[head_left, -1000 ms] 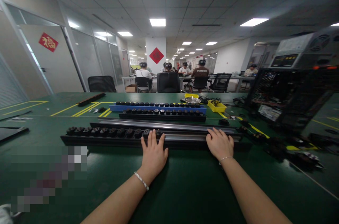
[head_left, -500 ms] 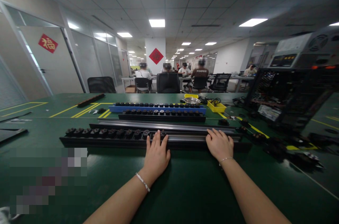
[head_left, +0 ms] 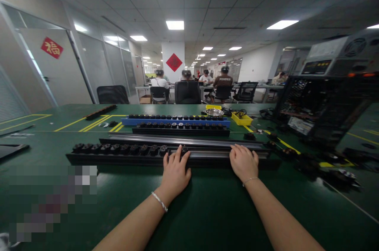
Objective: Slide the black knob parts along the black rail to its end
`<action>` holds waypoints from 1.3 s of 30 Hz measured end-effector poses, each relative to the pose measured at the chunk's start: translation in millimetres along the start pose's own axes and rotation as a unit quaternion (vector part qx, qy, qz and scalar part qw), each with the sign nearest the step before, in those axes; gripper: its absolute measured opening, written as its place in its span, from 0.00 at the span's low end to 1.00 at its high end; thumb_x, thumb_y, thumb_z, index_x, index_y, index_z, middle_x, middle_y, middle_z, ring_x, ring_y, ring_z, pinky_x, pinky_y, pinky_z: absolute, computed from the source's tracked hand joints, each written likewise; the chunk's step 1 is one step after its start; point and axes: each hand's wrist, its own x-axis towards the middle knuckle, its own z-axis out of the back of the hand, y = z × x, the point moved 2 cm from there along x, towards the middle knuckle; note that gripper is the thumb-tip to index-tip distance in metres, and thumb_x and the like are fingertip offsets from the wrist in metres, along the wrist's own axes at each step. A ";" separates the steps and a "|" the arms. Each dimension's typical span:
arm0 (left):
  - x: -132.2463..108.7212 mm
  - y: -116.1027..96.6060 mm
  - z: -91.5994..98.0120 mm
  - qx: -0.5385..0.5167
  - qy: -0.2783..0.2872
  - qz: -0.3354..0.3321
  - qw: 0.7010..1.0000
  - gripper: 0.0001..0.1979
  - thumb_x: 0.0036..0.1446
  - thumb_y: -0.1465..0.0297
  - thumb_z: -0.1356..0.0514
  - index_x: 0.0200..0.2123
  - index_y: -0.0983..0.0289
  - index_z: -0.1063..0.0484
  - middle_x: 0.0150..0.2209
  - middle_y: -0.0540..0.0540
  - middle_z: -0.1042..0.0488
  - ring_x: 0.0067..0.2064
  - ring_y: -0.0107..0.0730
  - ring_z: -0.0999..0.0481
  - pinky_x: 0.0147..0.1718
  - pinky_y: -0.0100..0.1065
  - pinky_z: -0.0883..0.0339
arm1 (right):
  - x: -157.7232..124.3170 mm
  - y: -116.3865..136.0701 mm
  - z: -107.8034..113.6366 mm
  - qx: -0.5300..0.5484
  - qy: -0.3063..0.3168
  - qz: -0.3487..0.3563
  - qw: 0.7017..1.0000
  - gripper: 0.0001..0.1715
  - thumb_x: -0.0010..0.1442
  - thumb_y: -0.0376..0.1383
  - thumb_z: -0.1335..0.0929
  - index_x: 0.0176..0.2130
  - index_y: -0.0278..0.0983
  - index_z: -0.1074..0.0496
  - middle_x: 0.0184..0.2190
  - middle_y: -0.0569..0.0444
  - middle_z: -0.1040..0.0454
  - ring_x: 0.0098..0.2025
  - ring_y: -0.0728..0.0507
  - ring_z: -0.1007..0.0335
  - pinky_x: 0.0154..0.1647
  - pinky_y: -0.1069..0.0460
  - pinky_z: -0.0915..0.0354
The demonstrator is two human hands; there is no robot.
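A long black channel (head_left: 115, 159) lies across the green table in front of me, with a row of black socket-like modules (head_left: 124, 149) in its left part. My left hand (head_left: 177, 170) is over the channel with its fingers spread, their tips at the last modules in the row. One black module (head_left: 184, 150) shows just beside those fingertips. Farther right, my right hand (head_left: 244, 162) rests on the channel with its fingers laid over the rail; their undersides are hidden. Between my hands runs a bare, shiny stretch of the channel (head_left: 210, 154).
Just behind lies another long channel (head_left: 166, 139). Beyond it are a blue holder (head_left: 127, 121) and a shorter black strip (head_left: 142, 131), both bearing modules. A yellow bin (head_left: 242, 119), a metal bowl (head_left: 214, 112) and an open computer case (head_left: 314, 104) stand to the right. People sit farther back.
My left fingers have shifted very slightly at the end of the module row. My right hand has moved a touch to the left on the channel.
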 end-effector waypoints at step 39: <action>1.4 10.2 -8.2 -0.032 0.010 -0.044 0.998 0.30 0.46 0.74 0.46 0.56 0.69 0.41 0.62 0.63 0.43 0.63 0.47 0.47 0.60 0.50 0.53 | -21.3 139.4 -6.9 0.170 0.054 0.066 0.982 0.15 0.55 0.40 0.37 0.39 0.37 0.27 0.40 0.50 0.24 0.45 0.43 0.33 0.50 0.49 0.47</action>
